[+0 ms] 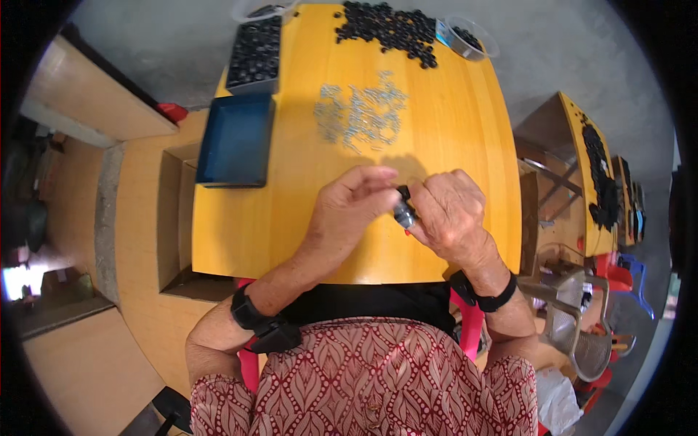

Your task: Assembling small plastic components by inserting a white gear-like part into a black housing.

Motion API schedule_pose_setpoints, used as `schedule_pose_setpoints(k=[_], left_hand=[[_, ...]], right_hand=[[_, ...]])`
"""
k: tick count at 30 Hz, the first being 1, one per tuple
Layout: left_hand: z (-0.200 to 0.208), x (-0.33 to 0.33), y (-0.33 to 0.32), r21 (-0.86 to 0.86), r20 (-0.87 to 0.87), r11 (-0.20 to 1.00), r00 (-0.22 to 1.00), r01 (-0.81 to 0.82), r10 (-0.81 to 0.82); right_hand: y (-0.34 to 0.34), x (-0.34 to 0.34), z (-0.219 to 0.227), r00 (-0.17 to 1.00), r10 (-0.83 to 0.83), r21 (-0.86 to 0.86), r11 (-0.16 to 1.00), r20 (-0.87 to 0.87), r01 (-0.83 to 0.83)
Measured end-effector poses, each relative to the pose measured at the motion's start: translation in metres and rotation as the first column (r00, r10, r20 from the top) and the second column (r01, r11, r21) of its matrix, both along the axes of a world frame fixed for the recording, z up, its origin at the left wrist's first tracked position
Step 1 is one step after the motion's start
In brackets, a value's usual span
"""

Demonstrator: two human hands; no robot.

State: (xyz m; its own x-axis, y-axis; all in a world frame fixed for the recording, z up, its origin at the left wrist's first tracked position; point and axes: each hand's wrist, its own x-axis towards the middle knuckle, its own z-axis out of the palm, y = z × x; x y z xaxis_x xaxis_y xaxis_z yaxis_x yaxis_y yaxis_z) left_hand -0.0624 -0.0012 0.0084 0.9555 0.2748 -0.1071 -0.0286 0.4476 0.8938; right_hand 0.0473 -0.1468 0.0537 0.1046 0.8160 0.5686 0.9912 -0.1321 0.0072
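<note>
My right hand (452,216) is closed on a small black cylindrical piece (404,214) with a shiny greyish band, held over the near part of the yellow table (451,138). A bit of red shows at the piece's lower end. My left hand (354,202) is beside it, thumb and fingers apart and pointing at the piece. I see nothing between those fingers; whether the thumb tip touches the piece I cannot tell. Beyond both hands lies a loose spread of small thin silvery pieces (358,115).
Many small black round parts (389,30) are scattered at the table's far edge, by a clear tub (471,42) of similar parts. To the left stand a filled grey bin (254,54) and a dark blue tray (234,142). A metal-framed chair (582,327) is at the right.
</note>
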Motion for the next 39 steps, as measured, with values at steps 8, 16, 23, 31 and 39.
schedule_pose_setpoints(k=[8,16,23,31,39], left_hand=[[0.018,-0.029,0.036,0.114,0.068,0.969,0.975,-0.218,0.211],[0.024,-0.114,0.144,0.493,0.149,0.513,0.650,-0.702,0.746],[0.012,-0.134,0.145,0.501,0.041,0.536,0.638,-0.679,0.769],[0.046,-0.048,0.086,0.189,-0.118,0.966,0.973,-0.176,0.200],[0.027,0.016,0.062,-0.021,-0.179,0.979,0.962,0.205,-0.205]], right_hand=[[0.028,-0.007,0.015,0.988,0.128,-0.057,0.989,-0.090,-0.133],[0.013,0.005,0.016,0.999,-0.008,-0.145,0.989,-0.054,0.000],[0.016,0.024,0.018,0.999,0.012,-0.244,0.969,-0.048,-0.023],[0.022,0.096,0.032,0.992,-0.126,-0.368,0.922,0.008,0.120],[0.036,0.215,0.006,0.908,-0.394,-0.299,0.891,-0.139,0.341]])
